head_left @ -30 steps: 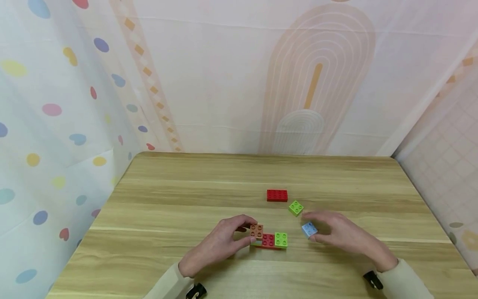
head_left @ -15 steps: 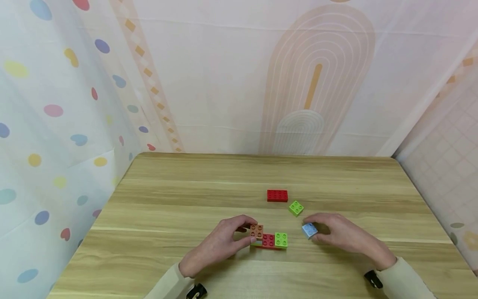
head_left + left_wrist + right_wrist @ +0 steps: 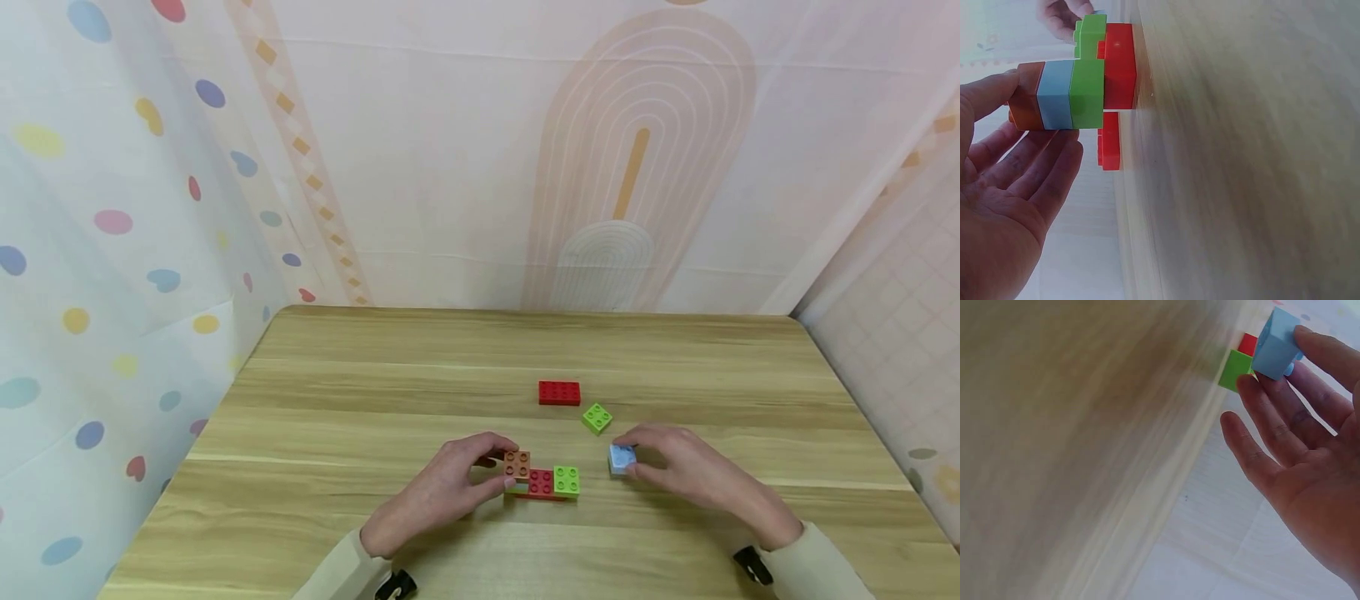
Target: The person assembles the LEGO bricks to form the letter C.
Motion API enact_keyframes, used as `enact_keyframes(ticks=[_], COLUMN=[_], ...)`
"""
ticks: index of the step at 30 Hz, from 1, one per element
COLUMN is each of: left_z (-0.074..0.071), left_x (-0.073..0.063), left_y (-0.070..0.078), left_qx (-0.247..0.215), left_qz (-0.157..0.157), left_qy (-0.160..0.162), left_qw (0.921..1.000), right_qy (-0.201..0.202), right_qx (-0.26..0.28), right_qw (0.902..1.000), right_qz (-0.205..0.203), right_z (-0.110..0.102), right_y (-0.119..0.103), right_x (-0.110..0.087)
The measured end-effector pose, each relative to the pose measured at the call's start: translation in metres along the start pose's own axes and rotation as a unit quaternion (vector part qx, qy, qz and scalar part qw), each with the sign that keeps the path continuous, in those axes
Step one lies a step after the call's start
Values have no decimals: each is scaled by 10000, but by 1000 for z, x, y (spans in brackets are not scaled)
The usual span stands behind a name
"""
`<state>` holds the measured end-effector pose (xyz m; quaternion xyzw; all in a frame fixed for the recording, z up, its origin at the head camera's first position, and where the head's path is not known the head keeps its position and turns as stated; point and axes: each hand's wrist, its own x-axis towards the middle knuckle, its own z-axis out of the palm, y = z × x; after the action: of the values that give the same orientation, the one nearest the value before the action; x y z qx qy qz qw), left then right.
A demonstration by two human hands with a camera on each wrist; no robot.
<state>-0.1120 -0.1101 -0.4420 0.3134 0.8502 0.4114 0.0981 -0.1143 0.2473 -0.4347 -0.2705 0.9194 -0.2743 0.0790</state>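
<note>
My left hand (image 3: 450,483) pinches the stack at the left end of a block build. In the left wrist view that stack is an orange-brown block (image 3: 1026,97) over a light blue block (image 3: 1057,95) over a green block (image 3: 1088,94), seated on a long red block (image 3: 1120,65). A second green block (image 3: 567,482) sits on the red block's right end, bare red studs between. To the right, my right hand (image 3: 686,471) pinches a loose light blue block (image 3: 622,459) between thumb and fingers. The right wrist view shows this blue block (image 3: 1277,345) held off the table, its hollow underside partly visible.
Behind the hands a red block (image 3: 559,392) with two rows of studs lies on the wooden table (image 3: 375,392). Just right of it is a loose green block (image 3: 597,418), turned at an angle. A patterned curtain (image 3: 450,167) hangs beyond the table's far edge.
My right hand has picked up the light blue block and turned it from a diagonal to a nearly straight position. The left hand and the build have stayed in place.
</note>
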Motion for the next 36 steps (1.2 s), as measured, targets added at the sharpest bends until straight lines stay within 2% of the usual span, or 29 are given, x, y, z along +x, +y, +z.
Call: enact_keyframes(ticks=[12,25,36], left_z=[0,1,2], left_x=[-3,-5,-8], left_y=[0,-1,-1], left_qx=[-23,79,106], left_qz=[36,82,204], left_qy=[47,69,123], left_qw=[10000,9999,9997], right_qy=[555,1054,1506], right_qx=[-165,-98,-118], right_qw=[9981,9935,9836], right_qz=[-201,-415,-988], right_z=[-5,-4,0], right_y=[-16,-34,-45], right_x=[-3,0,5])
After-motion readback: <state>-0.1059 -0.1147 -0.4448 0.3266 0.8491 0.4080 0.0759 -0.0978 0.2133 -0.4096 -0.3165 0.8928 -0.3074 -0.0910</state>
